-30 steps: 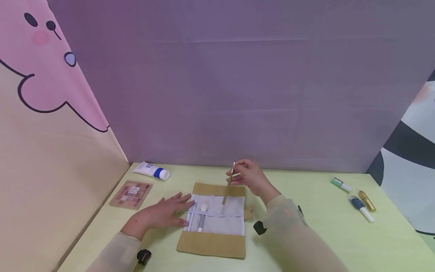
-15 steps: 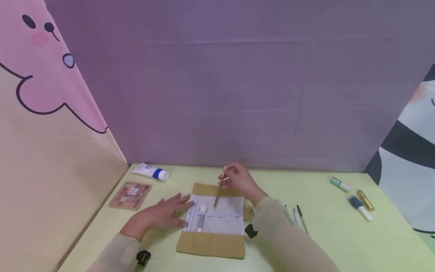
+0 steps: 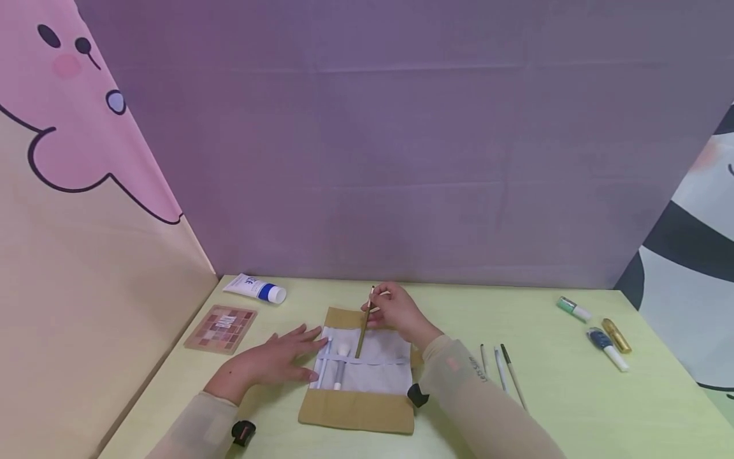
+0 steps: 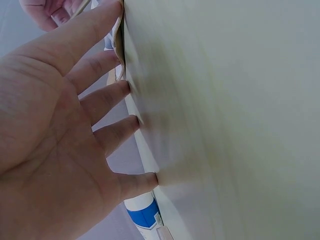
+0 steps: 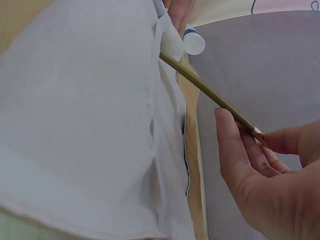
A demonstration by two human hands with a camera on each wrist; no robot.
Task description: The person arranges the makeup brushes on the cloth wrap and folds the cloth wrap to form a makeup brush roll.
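Note:
A tan brush roll (image 3: 357, 411) with a pale lining lies unrolled on the table. My right hand (image 3: 399, 313) pinches a thin gold-handled makeup brush (image 3: 364, 335) near its ferrule, between thumb and fingers. In the right wrist view the handle (image 5: 207, 91) slants down, its far end right at the edge of the lining's pocket band (image 5: 156, 100). Fingers spread, my left hand (image 3: 269, 362) rests along the roll's left edge. A thin pale brush (image 3: 323, 366) and a thicker white-headed brush (image 3: 340, 368) sit under the band on the left side.
Beside my right forearm lie several slim brushes (image 3: 512, 371). Farther right are a green bottle (image 3: 573, 309), a dark blue bottle with a white cap (image 3: 608, 349) and a gold tube (image 3: 617, 335). At left are a white tube (image 3: 254, 288) and an eyeshadow palette (image 3: 221, 329).
My right hand has moved left and down with the brush, bringing its handle end to the band. More of the loose brushes shows past the forearm. My left hand stays put.

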